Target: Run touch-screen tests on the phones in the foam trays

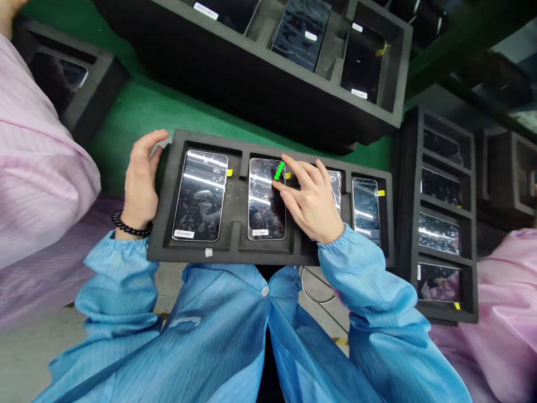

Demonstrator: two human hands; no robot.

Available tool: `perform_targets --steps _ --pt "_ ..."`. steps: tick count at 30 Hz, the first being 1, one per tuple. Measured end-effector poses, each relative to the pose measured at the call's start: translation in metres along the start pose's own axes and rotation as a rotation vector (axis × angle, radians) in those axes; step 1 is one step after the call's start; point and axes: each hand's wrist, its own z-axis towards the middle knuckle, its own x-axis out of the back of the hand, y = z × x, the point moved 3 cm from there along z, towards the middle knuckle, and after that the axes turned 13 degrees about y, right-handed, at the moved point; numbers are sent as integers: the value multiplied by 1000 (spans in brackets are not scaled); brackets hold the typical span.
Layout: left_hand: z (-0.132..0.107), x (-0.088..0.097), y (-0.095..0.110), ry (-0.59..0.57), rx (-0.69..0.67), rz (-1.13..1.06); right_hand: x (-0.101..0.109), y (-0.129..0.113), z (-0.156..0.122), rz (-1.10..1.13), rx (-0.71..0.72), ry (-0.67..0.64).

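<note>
A black foam tray (289, 254) lies before me with several phones in its compartments. My right hand (312, 198) reaches over the second phone (264, 207) from the left, fingers apart and holding nothing. Its fingertips are at the upper right of that screen, beside a bright green jagged mark (279, 170). The hand partly covers a third phone (335, 184). My left hand (140, 184) rests along the tray's left end, fingers loosely bent and apart, with no object visible in it. The leftmost phone (201, 196) has a white label and a yellow tab; the rightmost phone (366, 207) lies by another tab.
A larger foam tray (369, 117) with phones stands across the green work surface (138, 120). Another phone tray (472, 224) is at right, and one more (100, 67) at upper left. People's pink sleeves (37, 157) show on both sides.
</note>
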Motion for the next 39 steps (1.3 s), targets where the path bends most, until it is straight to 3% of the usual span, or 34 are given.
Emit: perform_targets --steps 20,27,32,35,39 --pt "2 1 0 -20 -19 12 14 -56 -32 96 161 -42" --pt "3 2 -1 -32 -28 24 17 -74 -44 235 179 -67" --pt "2 3 -3 -36 -23 12 26 -49 -24 322 72 27" --pt "3 2 -4 -19 -5 17 22 -24 5 159 -60 116" --pt "2 0 -1 12 0 11 1 -11 37 3 -67 51"
